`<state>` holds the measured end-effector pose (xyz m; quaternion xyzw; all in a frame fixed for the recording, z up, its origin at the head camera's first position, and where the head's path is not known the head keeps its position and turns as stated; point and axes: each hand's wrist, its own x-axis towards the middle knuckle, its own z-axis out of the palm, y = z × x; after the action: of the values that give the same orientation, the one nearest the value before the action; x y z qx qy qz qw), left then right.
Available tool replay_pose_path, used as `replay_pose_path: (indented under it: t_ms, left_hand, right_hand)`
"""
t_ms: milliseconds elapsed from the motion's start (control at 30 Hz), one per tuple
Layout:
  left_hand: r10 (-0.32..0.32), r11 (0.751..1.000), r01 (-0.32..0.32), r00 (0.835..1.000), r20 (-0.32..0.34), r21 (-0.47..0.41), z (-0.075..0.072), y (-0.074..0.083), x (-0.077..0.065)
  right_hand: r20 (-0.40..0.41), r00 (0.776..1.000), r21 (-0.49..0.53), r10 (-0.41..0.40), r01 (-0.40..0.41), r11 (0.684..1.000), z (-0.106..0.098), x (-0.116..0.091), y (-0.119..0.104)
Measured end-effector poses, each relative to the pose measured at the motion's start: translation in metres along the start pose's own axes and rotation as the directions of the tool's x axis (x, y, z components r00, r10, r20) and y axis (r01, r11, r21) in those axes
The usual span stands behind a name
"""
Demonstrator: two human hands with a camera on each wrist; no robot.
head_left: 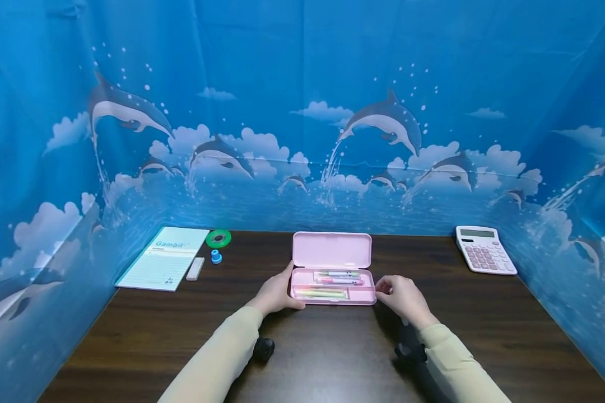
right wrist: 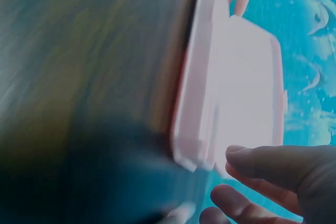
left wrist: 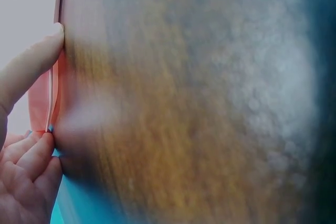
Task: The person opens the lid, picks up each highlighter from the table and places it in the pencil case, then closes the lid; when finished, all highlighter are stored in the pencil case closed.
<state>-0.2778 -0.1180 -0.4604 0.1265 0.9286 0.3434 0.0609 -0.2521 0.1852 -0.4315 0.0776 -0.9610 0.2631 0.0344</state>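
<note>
A pink pencil case [head_left: 331,251] lies with its lid raised at the back. Inside are a pink pen [head_left: 339,281], other slim pens [head_left: 339,273] and, in the front compartment, several thin yellow-green sticks [head_left: 322,293]. My left hand [head_left: 277,290] grips the case's left end, thumb at the front corner, fingers along the side. In the left wrist view that thumb [left wrist: 31,66] presses the case's edge. My right hand [head_left: 402,296] is at the right end with loosely bent fingers. In the right wrist view its fingers [right wrist: 239,205] hold nothing; contact with the case is unclear.
A notebook [head_left: 163,260], a white eraser-like block [head_left: 195,268], a green tape roll [head_left: 218,238] and a small blue object [head_left: 216,256] lie at the left. A calculator [head_left: 485,250] stands far right. A dolphin-print curtain [head_left: 302,112] rises behind the dark table [head_left: 333,358].
</note>
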Motion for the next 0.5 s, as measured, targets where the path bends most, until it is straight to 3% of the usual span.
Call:
replay_pose_path:
  t_ms: [233, 500]
  left_hand:
    - [-0.027, 1.000, 0.027, 1.000, 0.014, 0.005, -0.001, 0.003, 0.001]
    - [-0.025, 0.999, 0.025, 1.000, 0.007, 0.021, 0.000, 0.000, 0.000]
  right_hand:
    - [0.033, 0.997, -0.009, 0.070, -0.070, 0.998, -0.007, -0.011, 0.024]
    - [0.082, 0.986, -0.028, 0.145, -0.143, 0.989, -0.014, -0.015, 0.035]
